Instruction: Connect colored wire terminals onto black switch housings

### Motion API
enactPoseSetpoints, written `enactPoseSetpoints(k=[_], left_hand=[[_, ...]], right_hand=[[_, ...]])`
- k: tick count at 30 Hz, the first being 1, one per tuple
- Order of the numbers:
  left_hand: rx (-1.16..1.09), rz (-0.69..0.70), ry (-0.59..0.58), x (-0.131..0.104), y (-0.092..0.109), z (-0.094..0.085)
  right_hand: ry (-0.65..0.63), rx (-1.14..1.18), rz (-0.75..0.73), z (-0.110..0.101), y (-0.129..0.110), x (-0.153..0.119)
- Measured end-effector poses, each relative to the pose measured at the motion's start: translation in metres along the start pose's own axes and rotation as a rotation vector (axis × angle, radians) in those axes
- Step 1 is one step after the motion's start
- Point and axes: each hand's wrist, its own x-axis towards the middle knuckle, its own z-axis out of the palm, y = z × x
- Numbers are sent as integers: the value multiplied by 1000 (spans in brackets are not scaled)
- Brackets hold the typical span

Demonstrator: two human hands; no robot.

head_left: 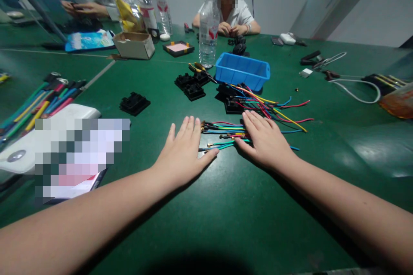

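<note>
My left hand (pixel 182 154) lies flat on the green table, palm down, at the left ends of a bunch of coloured wires (pixel 226 128). Its fingers are stretched out and the thumb points toward the metal wire tips. My right hand (pixel 266 139) rests palm down over the same wires, fingers extended, covering part of them. Neither hand grips anything. More red, yellow and blue wires (pixel 274 106) spread to the right from black plastic parts (pixel 234 105) just beyond my right hand.
Beyond the wires stand a blue bin (pixel 241 68), a bottle (pixel 208 30), pliers (pixel 201 71) and black parts (pixel 190 85). A phone (pixel 87 154), white device (pixel 48 137) and bundled wires (pixel 41 103) lie left. A cardboard box (pixel 134 45) stands farther back. Two people sit across the table.
</note>
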Motion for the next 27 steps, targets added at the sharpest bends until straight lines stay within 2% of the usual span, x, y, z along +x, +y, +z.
enactPoseSetpoints(k=[3,9,15,20,27], left_hand=[[25,-15,-20,1,0,0],[30,48,-48,0,0,-1],[34,110,-41,2,1,0],[19,127,-32,3,0,1],[-71,121,-19,1,-3,3]], right_hand=[[-31,-76,88,0,-3,-6],[-158,-66,114,0,-4,-4],[-167,-29,-11,-4,-13,5],[-109,-28,-62,-5,-22,7],[-98,16,-145,-2,-20,9]])
